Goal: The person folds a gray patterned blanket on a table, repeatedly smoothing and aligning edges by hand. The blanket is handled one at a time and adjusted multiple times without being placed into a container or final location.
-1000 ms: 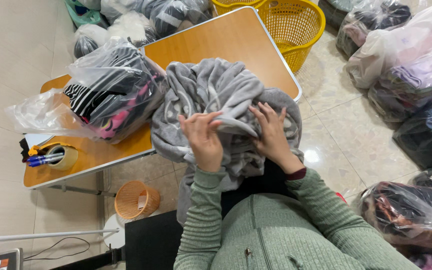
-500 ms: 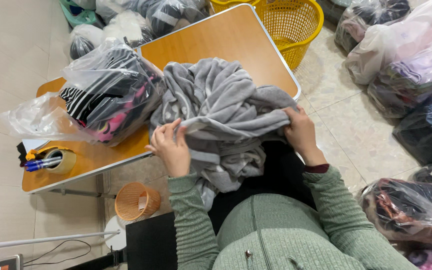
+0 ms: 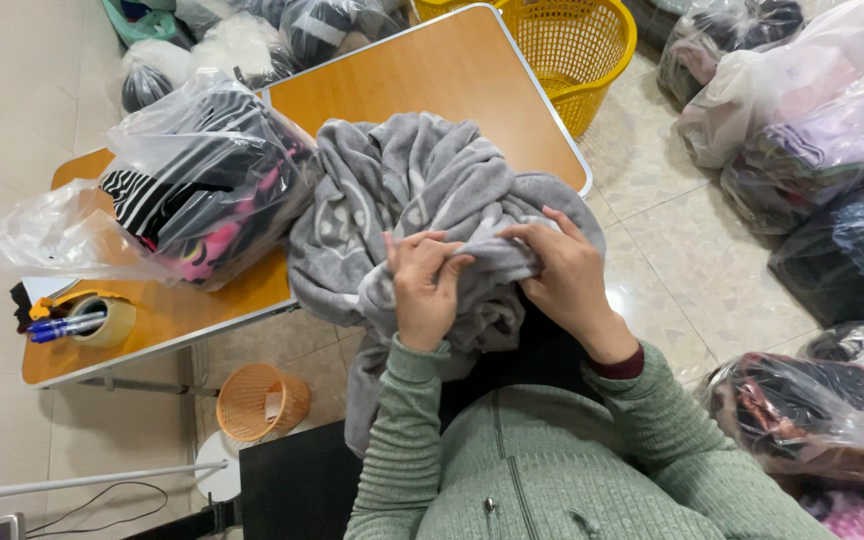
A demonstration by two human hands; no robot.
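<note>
Two hands on one grey fleece blanket (image 3: pixel 422 200), head view only.

My left hand (image 3: pixel 424 290) sits on the near side of the bundle, fingers (image 3: pixel 430 250) curled and clamped on a fold of the fabric. My right hand (image 3: pixel 567 280) is just beside it, fingers (image 3: pixel 527 232) pinched on the same fold; the two sets of fingertips nearly meet. Both sleeves are ribbed green knit.

Blanket is crumpled in a heap on the near right edge of the wooden worktop (image 3: pixel 452 75). Part of it lies on the top; the rest hangs over the edge toward my lap.

Touching the blanket on its left: a clear plastic bag (image 3: pixel 202 170) stuffed with striped black-and-white and pink clothes. A second, flatter clear bag (image 3: pixel 42 235) lies further left on the same top.

Near left corner of the worktop: a roll of tape (image 3: pixel 102 320) with blue pens (image 3: pixel 62 327) lying across it.

Far end, beyond the worktop: yellow plastic basket (image 3: pixel 572 50) on the tiled floor (image 3: pixel 672 290).

Under the worktop, near my left side: small orange basket (image 3: pixel 262 400).

Right of me, on the floor: several filled plastic bags (image 3: pixel 812 130), light and dark, well apart from the blanket. More bags (image 3: pixel 302 25) stacked past the far left of the worktop.
</note>
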